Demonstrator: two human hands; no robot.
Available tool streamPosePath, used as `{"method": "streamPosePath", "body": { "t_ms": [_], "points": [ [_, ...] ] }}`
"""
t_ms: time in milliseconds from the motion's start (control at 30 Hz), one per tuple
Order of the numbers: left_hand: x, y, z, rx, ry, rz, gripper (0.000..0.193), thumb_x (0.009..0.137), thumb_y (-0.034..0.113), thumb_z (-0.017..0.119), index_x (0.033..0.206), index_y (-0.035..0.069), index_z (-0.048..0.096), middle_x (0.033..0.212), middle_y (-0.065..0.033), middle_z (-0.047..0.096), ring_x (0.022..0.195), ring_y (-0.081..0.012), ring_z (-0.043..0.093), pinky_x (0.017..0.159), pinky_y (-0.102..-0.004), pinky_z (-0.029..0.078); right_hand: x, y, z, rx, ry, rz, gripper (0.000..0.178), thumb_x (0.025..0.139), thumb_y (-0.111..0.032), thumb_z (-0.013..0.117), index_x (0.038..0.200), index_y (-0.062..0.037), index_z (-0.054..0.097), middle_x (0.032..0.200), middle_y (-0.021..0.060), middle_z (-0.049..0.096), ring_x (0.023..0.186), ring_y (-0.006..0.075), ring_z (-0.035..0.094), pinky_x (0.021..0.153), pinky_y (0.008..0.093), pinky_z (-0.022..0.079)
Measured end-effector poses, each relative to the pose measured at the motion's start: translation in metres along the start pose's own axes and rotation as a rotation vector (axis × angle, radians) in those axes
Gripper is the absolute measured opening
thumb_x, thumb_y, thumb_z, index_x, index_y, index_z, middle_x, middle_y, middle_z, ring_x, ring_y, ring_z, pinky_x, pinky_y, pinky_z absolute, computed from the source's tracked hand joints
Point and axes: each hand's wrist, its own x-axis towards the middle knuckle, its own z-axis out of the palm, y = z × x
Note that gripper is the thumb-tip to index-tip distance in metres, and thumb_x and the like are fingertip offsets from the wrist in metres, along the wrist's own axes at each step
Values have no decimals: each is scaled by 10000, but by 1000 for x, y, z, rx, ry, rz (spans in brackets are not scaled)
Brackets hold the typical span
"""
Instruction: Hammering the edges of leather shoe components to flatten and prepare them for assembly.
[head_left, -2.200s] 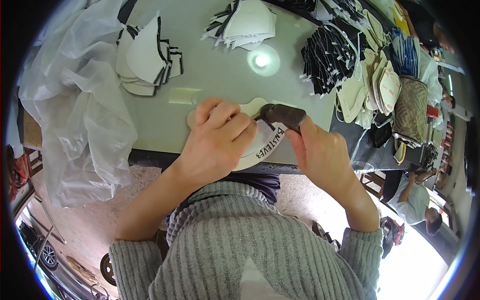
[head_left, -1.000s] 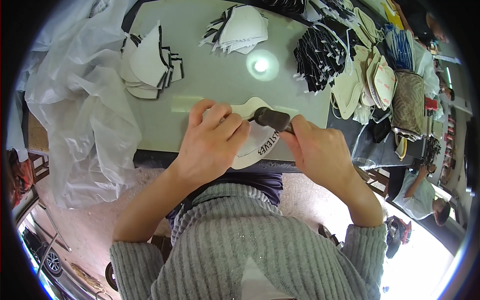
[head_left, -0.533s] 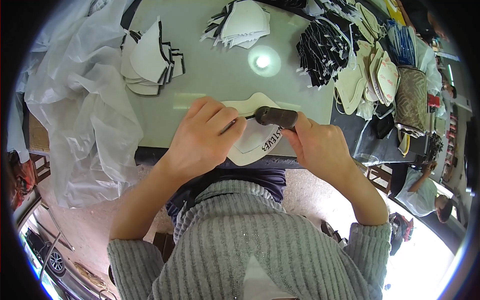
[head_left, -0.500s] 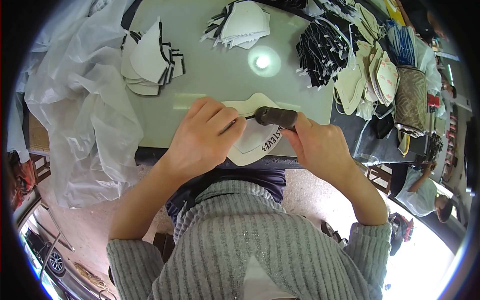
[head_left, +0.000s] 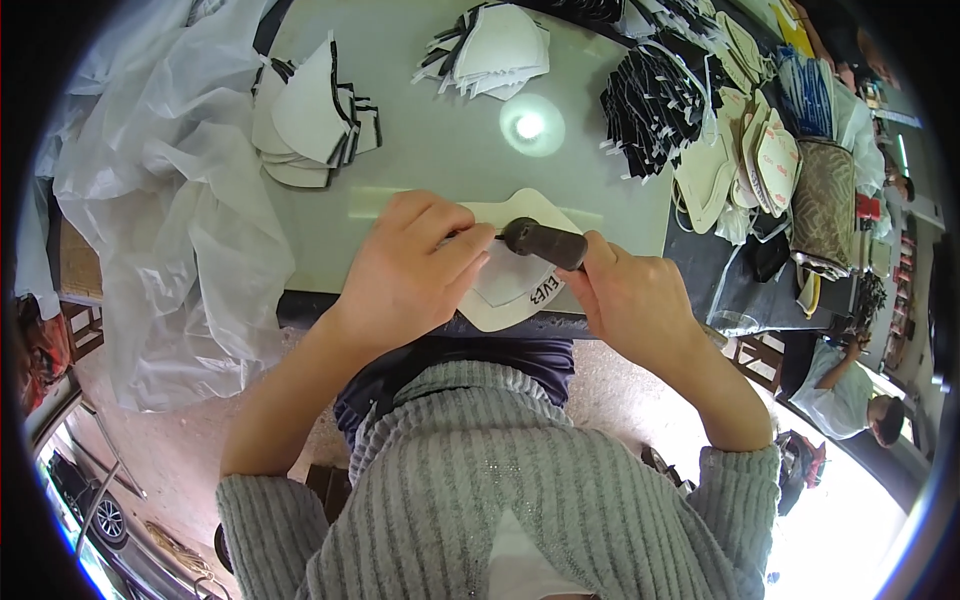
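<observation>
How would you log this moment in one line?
left hand: at pale layered piece | right hand: gripping dark hammer-like tool over it | beyond: white stack | far right: black pile

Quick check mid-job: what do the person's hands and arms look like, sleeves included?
The left hand and right hand are bare: no gloves, rings or watch visible. The forearms are bare down to grey, ribbed, plush-looking sleeves, matching the sweater.

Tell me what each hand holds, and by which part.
Right hand: a dark tool, by its right end. Left hand: cannot be told; any hold is hidden.
</observation>
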Motion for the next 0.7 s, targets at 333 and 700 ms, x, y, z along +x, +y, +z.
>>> {"method": "streamPosePath", "body": {
  "t_ms": [333,700],
  "points": [
    [-7,-5,-6,120,-38,86,314,667,4,714,979,28,695,945,-58,595,861,-275,581,776,-391,481,3,-1,-16,79,104,-20,302,969,-299,615,858,-46,492,610,84,571,484,264,608,425,373,458],
    [-2,0,-8,131,-28,91,245,700,32,684,943,15,664,924,-57,597,879,-258,582,821,-389,483,3,-9,5,-13,68,-45,348,966,-331,614,821,-43,480,610,68,563,480,257,604,416,365,467]
  ]
}}
